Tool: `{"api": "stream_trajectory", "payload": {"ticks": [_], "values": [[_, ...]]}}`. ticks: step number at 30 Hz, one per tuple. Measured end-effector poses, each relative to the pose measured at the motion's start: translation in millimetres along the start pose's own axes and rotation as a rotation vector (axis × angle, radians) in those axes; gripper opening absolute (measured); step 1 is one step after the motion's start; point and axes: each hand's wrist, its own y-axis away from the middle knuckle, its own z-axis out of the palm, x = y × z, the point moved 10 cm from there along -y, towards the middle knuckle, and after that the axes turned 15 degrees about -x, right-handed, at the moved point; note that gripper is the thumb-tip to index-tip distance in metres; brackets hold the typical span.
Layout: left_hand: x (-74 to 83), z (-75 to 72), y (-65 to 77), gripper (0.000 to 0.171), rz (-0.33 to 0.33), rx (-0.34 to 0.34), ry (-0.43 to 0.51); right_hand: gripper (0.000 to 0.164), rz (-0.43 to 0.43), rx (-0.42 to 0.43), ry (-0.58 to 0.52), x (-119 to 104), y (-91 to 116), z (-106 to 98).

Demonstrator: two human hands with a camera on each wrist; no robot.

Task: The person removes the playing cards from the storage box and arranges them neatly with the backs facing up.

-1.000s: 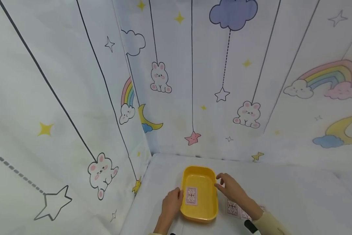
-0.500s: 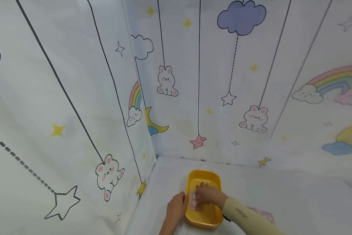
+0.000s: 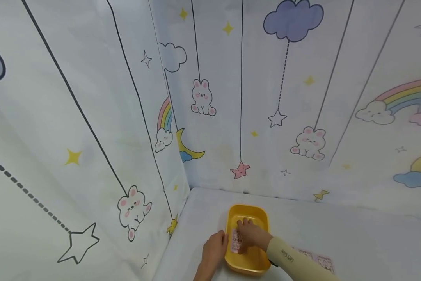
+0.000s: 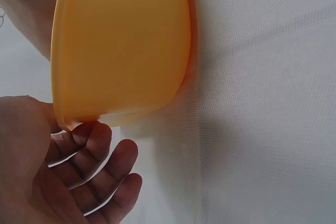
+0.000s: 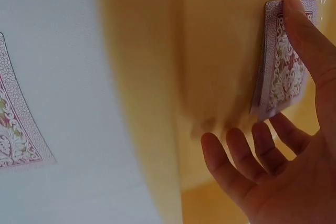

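Note:
A yellow plastic tray (image 3: 247,270) stands on the white tabletop. My left hand (image 3: 214,249) grips its left rim, and in the left wrist view the thumb and forefinger pinch the edge while the other fingers curl loosely outside the wall (image 4: 126,40). My right hand (image 3: 253,235) reaches down inside the tray. There it holds patterned playing cards (image 5: 286,61) by their short ends, thumb at one end and fingertips at the other. A second card edge shows beneath the top one. In the head view the hand partly covers these cards (image 3: 235,241).
More face-down playing cards (image 3: 324,262) lie on the table to the right of the tray, partly hidden by the right sleeve (image 3: 291,255). One card (image 5: 16,129) shows beside the tray in the right wrist view. Printed white curtains (image 3: 217,148) stand behind and at left.
From beyond the tray's right rim, my right hand has moved left and down into it, onto the cards. The left hand stays on the rim. The head view has shifted slightly.

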Motion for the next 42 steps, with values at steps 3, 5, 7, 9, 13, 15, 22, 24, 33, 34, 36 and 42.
{"api": "stream_trajectory", "payload": {"ticks": [3, 5, 7, 9, 13, 15, 22, 24, 33, 34, 36, 42], "values": [[0.8, 0.1, 0.4, 0.028, 0.005, 0.003, 0.001, 0.091, -0.022, 0.041, -0.008, -0.6, 1.9, -3.7], [1.2, -0.4, 0.7, 0.028, 0.009, 0.007, 0.003, 0.084, -0.049, 0.076, -0.025, -2.7, 4.6, -8.2], [1.2, -0.7, 0.6, 0.028, 0.010, 0.010, 0.000, 0.074, -0.074, 0.103, -0.055, -3.9, 6.6, -12.1], [0.8, -0.6, 0.4, 0.028, 0.005, 0.009, -0.003, 0.064, -0.100, 0.111, -0.107, -3.5, 7.7, -14.2], [0.5, -0.2, -0.3, 0.028, 0.004, 0.013, -0.015, 0.050, -0.133, 0.077, -0.238, 2.7, 4.4, -11.5], [-0.2, -0.2, -0.5, 0.028, 0.006, 0.014, -0.010, 0.041, -0.147, 0.063, -0.309, 6.0, 1.9, -11.2], [-1.5, 2.2, -0.9, 0.028, 0.010, 0.008, -0.001, 0.021, -0.138, 0.043, -0.406, 17.2, -7.5, -12.0], [-2.6, 3.6, -2.1, 0.028, -0.002, -0.001, -0.001, 0.021, -0.130, 0.046, -0.394, 19.1, -8.5, -13.1], [-0.2, 2.6, -0.9, 0.027, -0.013, 0.007, 0.006, 0.013, -0.193, 0.068, -0.456, 17.0, 4.8, -22.3], [-0.2, 3.0, -0.8, 0.027, -0.017, 0.006, 0.003, 0.015, -0.210, 0.068, -0.474, 16.7, 8.4, -24.4], [-0.2, 3.3, -0.5, 0.027, -0.022, 0.006, 0.001, 0.018, -0.234, 0.055, -0.530, 17.6, 15.3, -27.0], [0.1, 0.8, 0.1, 0.026, -0.022, 0.016, -0.019, 0.024, -0.274, 0.022, -0.672, 31.3, 27.8, -28.6]]}}
